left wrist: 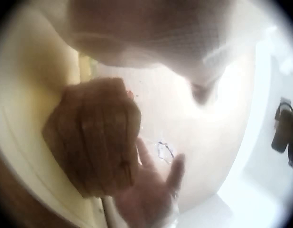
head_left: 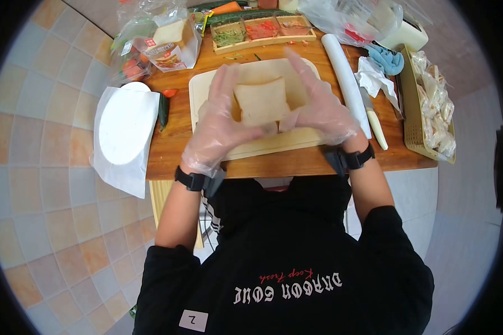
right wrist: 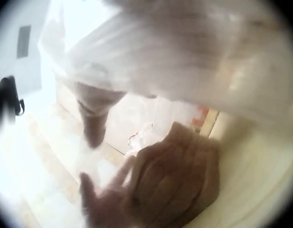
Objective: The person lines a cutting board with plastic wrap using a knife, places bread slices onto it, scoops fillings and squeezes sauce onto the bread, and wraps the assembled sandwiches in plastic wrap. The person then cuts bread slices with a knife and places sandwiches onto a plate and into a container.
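A stack of square bread slices point(head_left: 261, 101) stands on the cream cutting board point(head_left: 262, 146). Both wrist views show its layered side, the sandwich point(left wrist: 94, 137) dark against the light. My left hand point(head_left: 221, 117), in a clear plastic glove, is at the stack's left with fingers straight and spread and the thumb along its near edge. Opposite it, my gloved right hand point(head_left: 321, 109) has its fingers extended upward, the thumb right at the near right corner. Neither hand's fingers curl round the bread.
Behind the board is a wooden tray point(head_left: 262, 43) of cut fillings. A bagged loaf point(head_left: 173, 42) stands back left, white paper point(head_left: 123, 134) nearer. To the right lie a white roll point(head_left: 343, 78), a knife point(head_left: 376, 125) and a basket of wrapped food point(head_left: 416, 139).
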Demonstrator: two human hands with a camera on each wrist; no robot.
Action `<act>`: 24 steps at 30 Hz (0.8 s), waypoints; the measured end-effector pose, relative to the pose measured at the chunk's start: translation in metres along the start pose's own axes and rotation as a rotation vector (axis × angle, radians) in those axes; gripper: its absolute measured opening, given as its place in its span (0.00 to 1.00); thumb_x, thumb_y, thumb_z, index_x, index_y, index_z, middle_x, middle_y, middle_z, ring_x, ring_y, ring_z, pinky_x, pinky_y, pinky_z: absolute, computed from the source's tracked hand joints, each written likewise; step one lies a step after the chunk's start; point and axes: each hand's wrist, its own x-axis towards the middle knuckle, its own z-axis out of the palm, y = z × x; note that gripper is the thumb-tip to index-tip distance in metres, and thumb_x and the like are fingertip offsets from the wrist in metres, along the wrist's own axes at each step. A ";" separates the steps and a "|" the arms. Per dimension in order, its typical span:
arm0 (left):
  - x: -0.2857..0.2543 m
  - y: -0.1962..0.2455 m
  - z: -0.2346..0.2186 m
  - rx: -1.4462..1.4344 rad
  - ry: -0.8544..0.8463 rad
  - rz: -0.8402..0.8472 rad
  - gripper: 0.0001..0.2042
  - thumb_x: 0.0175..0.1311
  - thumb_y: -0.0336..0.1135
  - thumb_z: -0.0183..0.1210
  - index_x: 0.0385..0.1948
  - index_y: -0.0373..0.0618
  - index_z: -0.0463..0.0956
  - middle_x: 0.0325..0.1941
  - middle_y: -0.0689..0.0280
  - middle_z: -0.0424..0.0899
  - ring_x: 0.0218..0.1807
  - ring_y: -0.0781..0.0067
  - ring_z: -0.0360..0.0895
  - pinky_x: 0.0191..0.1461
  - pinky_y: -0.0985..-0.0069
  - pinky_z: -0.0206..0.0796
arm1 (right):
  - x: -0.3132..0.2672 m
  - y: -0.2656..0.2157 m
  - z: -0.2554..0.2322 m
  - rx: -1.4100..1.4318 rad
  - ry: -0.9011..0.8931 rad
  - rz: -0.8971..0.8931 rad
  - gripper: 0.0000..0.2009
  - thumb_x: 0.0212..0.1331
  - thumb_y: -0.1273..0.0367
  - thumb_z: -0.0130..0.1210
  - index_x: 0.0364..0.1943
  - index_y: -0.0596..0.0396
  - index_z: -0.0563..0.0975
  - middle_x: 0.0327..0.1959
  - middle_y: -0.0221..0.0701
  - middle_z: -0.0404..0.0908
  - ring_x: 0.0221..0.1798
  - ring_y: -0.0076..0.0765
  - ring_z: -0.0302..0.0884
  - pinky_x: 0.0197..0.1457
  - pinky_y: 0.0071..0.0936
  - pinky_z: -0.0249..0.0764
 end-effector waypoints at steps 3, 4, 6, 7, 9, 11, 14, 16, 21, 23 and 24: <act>0.009 -0.004 -0.003 0.541 -0.190 0.179 0.66 0.32 0.39 0.85 0.80 0.43 0.51 0.84 0.40 0.46 0.83 0.37 0.51 0.82 0.57 0.55 | 0.012 -0.005 -0.004 -0.603 -0.212 -0.166 0.64 0.32 0.70 0.77 0.83 0.51 0.51 0.84 0.45 0.52 0.84 0.48 0.55 0.83 0.38 0.57; 0.012 -0.006 -0.004 0.542 -0.225 0.177 0.65 0.33 0.38 0.85 0.80 0.43 0.51 0.84 0.40 0.46 0.82 0.35 0.52 0.80 0.57 0.58 | 0.014 0.007 -0.002 -0.631 -0.270 -0.183 0.66 0.30 0.69 0.78 0.82 0.52 0.51 0.83 0.47 0.53 0.83 0.52 0.56 0.82 0.40 0.58; 0.015 -0.012 -0.002 0.544 -0.260 0.178 0.64 0.34 0.37 0.84 0.80 0.43 0.51 0.84 0.40 0.47 0.81 0.34 0.54 0.79 0.56 0.60 | 0.015 0.019 -0.001 -0.660 -0.328 -0.202 0.67 0.28 0.68 0.80 0.82 0.52 0.51 0.82 0.50 0.53 0.82 0.56 0.56 0.82 0.41 0.59; 0.015 -0.016 -0.001 0.506 -0.285 0.196 0.62 0.35 0.37 0.83 0.79 0.42 0.52 0.82 0.37 0.50 0.79 0.32 0.58 0.77 0.56 0.62 | 0.014 0.021 -0.001 -0.642 -0.324 -0.228 0.65 0.31 0.67 0.80 0.82 0.51 0.52 0.79 0.52 0.56 0.78 0.61 0.61 0.78 0.43 0.64; 0.014 -0.023 0.000 0.466 -0.307 0.207 0.61 0.36 0.37 0.83 0.79 0.41 0.53 0.79 0.33 0.53 0.76 0.29 0.61 0.76 0.56 0.65 | 0.014 0.021 0.001 -0.621 -0.326 -0.252 0.64 0.33 0.67 0.80 0.82 0.50 0.53 0.77 0.55 0.59 0.73 0.65 0.66 0.74 0.45 0.70; 0.013 -0.022 0.003 0.456 -0.294 0.184 0.60 0.36 0.33 0.82 0.78 0.44 0.53 0.78 0.42 0.56 0.76 0.33 0.62 0.77 0.57 0.63 | 0.013 0.016 0.002 -0.617 -0.345 -0.163 0.64 0.32 0.71 0.78 0.82 0.47 0.52 0.74 0.50 0.62 0.73 0.65 0.66 0.74 0.45 0.69; 0.014 -0.018 0.002 0.452 -0.300 0.156 0.58 0.36 0.31 0.81 0.77 0.45 0.55 0.76 0.43 0.58 0.75 0.34 0.63 0.77 0.57 0.63 | 0.013 0.020 0.001 -0.633 -0.349 -0.190 0.62 0.34 0.73 0.76 0.82 0.45 0.52 0.72 0.50 0.64 0.70 0.65 0.68 0.71 0.46 0.72; 0.014 -0.023 0.001 0.455 -0.286 0.202 0.57 0.37 0.32 0.81 0.77 0.45 0.56 0.75 0.41 0.60 0.73 0.33 0.65 0.75 0.57 0.65 | 0.014 0.021 0.001 -0.638 -0.355 -0.179 0.62 0.34 0.73 0.76 0.82 0.46 0.52 0.73 0.49 0.63 0.70 0.65 0.68 0.71 0.46 0.72; 0.004 -0.017 0.000 0.550 -0.179 0.330 0.54 0.35 0.35 0.82 0.73 0.46 0.64 0.72 0.40 0.63 0.70 0.34 0.68 0.75 0.54 0.64 | 0.006 0.018 -0.002 -0.647 -0.304 -0.198 0.62 0.35 0.72 0.77 0.82 0.48 0.52 0.77 0.47 0.61 0.73 0.58 0.68 0.72 0.43 0.71; -0.003 -0.008 -0.001 0.589 -0.023 0.436 0.43 0.40 0.37 0.83 0.65 0.48 0.74 0.69 0.50 0.71 0.71 0.42 0.70 0.74 0.55 0.65 | 0.002 0.011 -0.011 -0.401 -0.130 -0.136 0.49 0.46 0.69 0.74 0.78 0.55 0.63 0.75 0.44 0.69 0.70 0.42 0.73 0.70 0.36 0.71; -0.004 -0.008 0.002 0.588 -0.024 0.433 0.43 0.40 0.37 0.83 0.65 0.48 0.74 0.69 0.50 0.71 0.71 0.42 0.70 0.74 0.55 0.65 | 0.005 0.011 -0.011 -0.399 -0.132 -0.134 0.49 0.46 0.69 0.74 0.78 0.55 0.63 0.75 0.44 0.69 0.70 0.42 0.73 0.70 0.36 0.71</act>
